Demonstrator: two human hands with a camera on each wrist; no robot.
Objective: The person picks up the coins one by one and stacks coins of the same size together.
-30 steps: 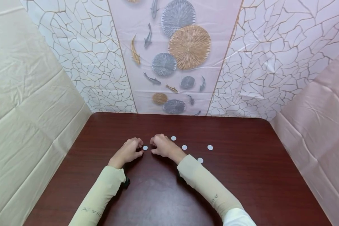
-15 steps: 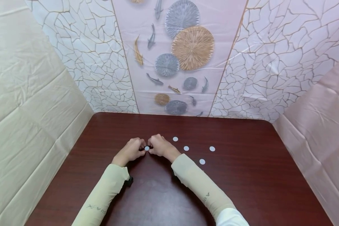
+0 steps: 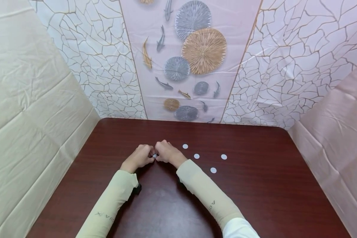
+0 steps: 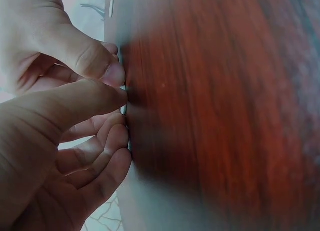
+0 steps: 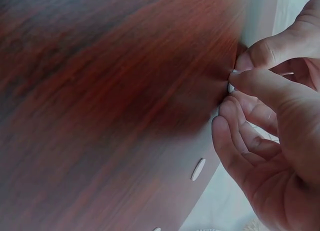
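A small white disc (image 3: pixel 154 156) lies on the dark red-brown table (image 3: pixel 172 205), between my two hands. With thumb and fingertips my left hand (image 3: pixel 139 156) pinches it from the left side. From the other side my right hand (image 3: pixel 169 153) holds it the same way, the two hands nearly touching. Only a sliver of the disc (image 4: pixel 124 108) shows between thumb and fingers in the left wrist view. In the right wrist view too, the disc (image 5: pixel 231 87) is mostly covered by fingertips.
Several more white discs lie to the right of my hands: one farther back (image 3: pixel 185 146), one close by (image 3: pixel 196 156), one nearer me (image 3: pixel 213 170) and one farthest right (image 3: pixel 224 156). Patterned cloth (image 3: pixel 107 66) walls the table's back and sides.
My right hand has moved left to the disc, and both hands have closed in on its edges. The disc is now mostly covered. The other discs stay put; the view shifts slightly.
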